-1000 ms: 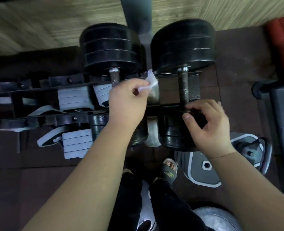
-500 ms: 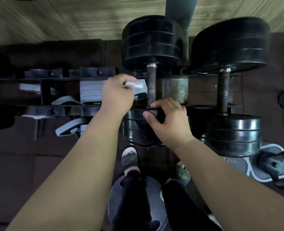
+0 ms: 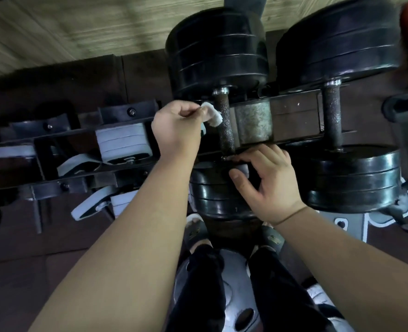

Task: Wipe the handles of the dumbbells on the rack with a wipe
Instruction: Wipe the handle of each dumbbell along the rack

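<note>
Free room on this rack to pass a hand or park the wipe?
Free: the dark rack rail between the two black dumbbells' knurled handles, and the dark floor mat at lower left. Crowded: the left knurled handle, where the left hand pinches the white wipe at it and the right hand grips that dumbbell's near plates.

White against black iron
My wipe (image 3: pixel 211 116) is white; the dumbbell (image 3: pixel 217 51) has black plates (image 3: pixel 212 190) and a dark, cross-hatched handle (image 3: pixel 225 127). The rack (image 3: pixel 294 111) is black, its smaller weights (image 3: pixel 122 142) pale grey, the wall (image 3: pixel 78 27) tan wood grain, my trousers (image 3: pixel 203 283) black.
</note>
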The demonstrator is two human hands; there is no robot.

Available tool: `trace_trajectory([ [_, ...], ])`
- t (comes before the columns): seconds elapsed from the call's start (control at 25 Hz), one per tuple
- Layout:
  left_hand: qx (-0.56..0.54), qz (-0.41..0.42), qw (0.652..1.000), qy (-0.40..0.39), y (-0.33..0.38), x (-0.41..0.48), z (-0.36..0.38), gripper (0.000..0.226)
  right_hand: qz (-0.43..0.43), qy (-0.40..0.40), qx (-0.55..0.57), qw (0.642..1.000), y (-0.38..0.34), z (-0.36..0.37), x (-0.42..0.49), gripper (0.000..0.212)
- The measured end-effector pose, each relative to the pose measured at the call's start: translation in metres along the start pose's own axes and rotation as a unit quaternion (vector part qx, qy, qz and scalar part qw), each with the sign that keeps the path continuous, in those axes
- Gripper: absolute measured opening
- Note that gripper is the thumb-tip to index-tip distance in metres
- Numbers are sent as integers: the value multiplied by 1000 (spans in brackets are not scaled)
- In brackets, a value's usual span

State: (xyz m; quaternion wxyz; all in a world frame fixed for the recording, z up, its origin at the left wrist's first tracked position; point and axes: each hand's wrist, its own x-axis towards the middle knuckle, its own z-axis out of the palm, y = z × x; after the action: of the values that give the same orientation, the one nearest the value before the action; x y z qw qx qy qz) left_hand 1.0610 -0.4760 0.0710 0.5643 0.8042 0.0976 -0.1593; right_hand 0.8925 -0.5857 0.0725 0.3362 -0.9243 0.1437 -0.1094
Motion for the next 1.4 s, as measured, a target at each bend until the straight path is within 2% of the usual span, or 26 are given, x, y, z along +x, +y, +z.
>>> trace_trajectory([
  [0.2,-8,49,993,-105,-6,-3,7,3,8,15,14,1000,-1,1,0,34],
  [0.28,18,44,993,-105,-14,0,9,19,7,21,14,1000,0,3,-2,35],
  [0.4,54,60,992,-93,-22,11,9,30,10,28,22,999,-1,5,-3,35],
  [0.48,44,86,992,-78,-20,17,11,27,19,34,30,999,-1,6,-3,34],
  [0.64,101,197,974,-53,-20,16,13,15,17,45,31,998,1,7,-5,35],
  [0.76,115,157,968,-160,-26,1,-3,26,24,41,36,998,0,7,-4,34],
  [0.88,120,110,958,-237,-22,-6,-13,23,29,51,38,998,1,8,-5,33],
  [1.08,42,141,983,-113,-6,21,3,19,29,43,32,998,-2,7,-5,34],
  [1.16,43,121,981,-144,-8,13,-1,17,28,40,30,998,-2,7,-4,34],
  [1.28,118,97,960,-235,-17,-6,-13,13,27,46,27,998,0,6,-5,35],
  [1.32,118,95,957,-247,-18,-7,-15,14,28,46,27,998,0,6,-6,35],
  [1.4,112,115,964,-213,-14,4,-10,21,29,47,29,998,-1,7,-6,35],
])
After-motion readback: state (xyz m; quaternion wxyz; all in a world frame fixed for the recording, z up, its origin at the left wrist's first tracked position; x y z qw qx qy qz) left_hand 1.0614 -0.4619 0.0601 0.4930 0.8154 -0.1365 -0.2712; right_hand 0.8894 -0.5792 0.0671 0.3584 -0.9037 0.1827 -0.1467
